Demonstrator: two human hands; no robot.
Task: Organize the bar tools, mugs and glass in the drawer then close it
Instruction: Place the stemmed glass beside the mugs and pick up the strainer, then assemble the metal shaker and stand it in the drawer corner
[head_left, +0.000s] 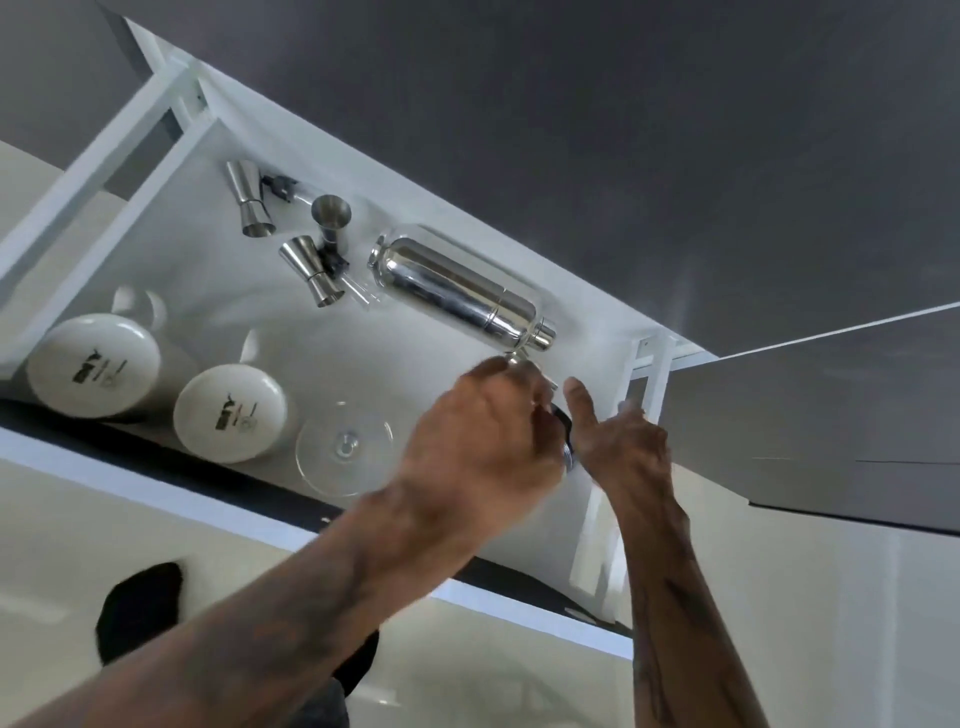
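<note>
Open white drawer (171, 156): three jiggers (251, 205) at the back, shaker (457, 291) lying beside them, two upturned mugs (93, 366) and a glass (344, 449) along the front. Left hand (478, 447) closed on a small metal tool (mostly hidden). Right hand (618, 441) open, fingers loose.

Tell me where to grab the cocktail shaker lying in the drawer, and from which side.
Grip the cocktail shaker around the middle of its wide, straight body, coming down from above. It lies on its side on the drawer floor, so the barrel's flanks are exposed, while the narrow cap end looks slippery and sits near both hands. The jiggers crowd its other end, so mid-body is probably clearest.
</note>
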